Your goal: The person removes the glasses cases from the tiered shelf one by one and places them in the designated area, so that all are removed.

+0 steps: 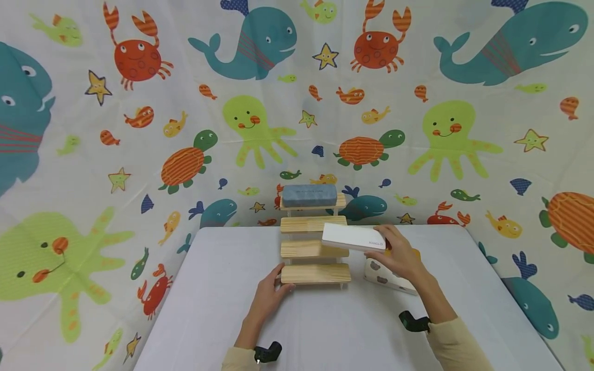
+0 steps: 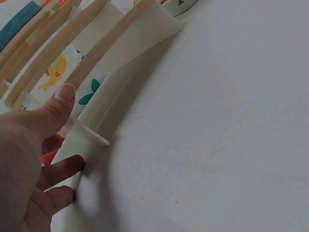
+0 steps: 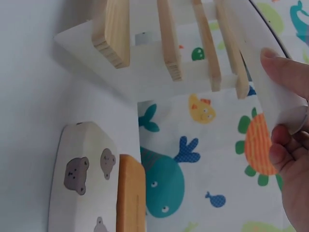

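A four-tiered wooden display shelf with pale side panels stands at the middle of the table. My left hand grips the left end of its lowest step; in the left wrist view the thumb presses the plank's end and the lower fingers are spread. My right hand holds a white glasses case by its right end, thumb on one face and fingers curled beneath. The case is tilted in the air and overlaps the right part of the middle steps in the head view. A blue case rests on the top step.
Right of the shelf, a bear-print case lies on the white table, with an orange case beside it. My right forearm passes above them. A curtain with sea animals hangs behind the table.
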{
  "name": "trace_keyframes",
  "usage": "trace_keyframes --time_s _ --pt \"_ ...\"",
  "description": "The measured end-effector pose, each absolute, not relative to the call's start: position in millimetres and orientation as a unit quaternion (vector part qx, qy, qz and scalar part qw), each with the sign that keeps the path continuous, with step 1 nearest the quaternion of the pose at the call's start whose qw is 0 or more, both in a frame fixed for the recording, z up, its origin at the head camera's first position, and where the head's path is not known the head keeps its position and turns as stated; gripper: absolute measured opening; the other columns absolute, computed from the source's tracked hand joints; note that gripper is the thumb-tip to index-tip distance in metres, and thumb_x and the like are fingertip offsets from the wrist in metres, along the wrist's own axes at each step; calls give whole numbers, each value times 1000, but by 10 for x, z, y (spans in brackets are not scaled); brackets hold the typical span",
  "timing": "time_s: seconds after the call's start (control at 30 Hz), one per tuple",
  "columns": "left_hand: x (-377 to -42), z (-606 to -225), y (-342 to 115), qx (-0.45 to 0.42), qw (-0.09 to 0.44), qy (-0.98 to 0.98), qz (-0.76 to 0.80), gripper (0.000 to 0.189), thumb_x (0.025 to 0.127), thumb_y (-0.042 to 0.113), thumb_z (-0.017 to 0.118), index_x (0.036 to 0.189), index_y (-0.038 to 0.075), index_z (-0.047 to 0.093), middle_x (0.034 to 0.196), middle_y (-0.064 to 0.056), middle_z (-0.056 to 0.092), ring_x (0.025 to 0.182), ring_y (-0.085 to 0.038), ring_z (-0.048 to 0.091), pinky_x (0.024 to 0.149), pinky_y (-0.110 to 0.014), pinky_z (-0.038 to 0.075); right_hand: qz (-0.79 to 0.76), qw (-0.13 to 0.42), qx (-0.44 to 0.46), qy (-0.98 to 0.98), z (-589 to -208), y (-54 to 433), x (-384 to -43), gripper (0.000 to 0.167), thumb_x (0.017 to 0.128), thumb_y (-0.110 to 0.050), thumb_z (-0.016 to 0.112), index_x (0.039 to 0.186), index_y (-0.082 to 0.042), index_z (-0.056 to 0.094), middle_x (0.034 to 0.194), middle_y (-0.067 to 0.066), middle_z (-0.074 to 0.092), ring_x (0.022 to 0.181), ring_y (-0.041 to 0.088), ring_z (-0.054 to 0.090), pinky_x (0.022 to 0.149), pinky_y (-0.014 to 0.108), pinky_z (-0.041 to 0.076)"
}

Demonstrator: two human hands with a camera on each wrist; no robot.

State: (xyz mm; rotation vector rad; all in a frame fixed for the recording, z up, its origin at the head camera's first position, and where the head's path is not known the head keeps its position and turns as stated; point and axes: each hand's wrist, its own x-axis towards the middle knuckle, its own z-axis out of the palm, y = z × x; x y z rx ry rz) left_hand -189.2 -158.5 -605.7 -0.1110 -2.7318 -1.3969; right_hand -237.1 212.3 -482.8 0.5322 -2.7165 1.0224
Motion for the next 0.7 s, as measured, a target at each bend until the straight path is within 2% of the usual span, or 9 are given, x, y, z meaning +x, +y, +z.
trace_keyframes --time_s 0.13,0.23,0.33,0.7 --pt "-1890 -6063 -1590 -44 46 -893 -446 78 85 43 76 147 5 47 140 -19 60 120 -33 66 105 -52 50 337 110 178 -918 -4864 2175 -2340 71 83 -38 83 140 -9 53 135 12 54 105 24 56 92 44 60" --pt "-1894 -6068 -1587 -41 46 -893 -446 78 85 44 76 148 5 47 142 -19 59 121 -33 66 105 -51 50 332 119 180 -918 -4889 2216 -2310 69 82 -36 84 139 -8 54 134 12 55 102 22 56 89 32 60" --pt "-1894 -6064 -1578 -33 40 -892 -449 78 85 44 76 148 7 47 143 -17 58 122 -33 65 106 -50 49 328 125 180 -919 -4911 2257 -2274 68 81 -35 84 137 -8 55 133 11 56 101 20 56 87 19 56" --pt "-1889 -6071 -1574 -39 42 -889 -455 77 86 41 76 147 5 47 143 -19 58 120 -33 65 105 -51 50 329 126 163 -922 -4972 2373 -2154 67 80 -29 86 136 -7 55 133 11 55 101 22 56 83 15 55"
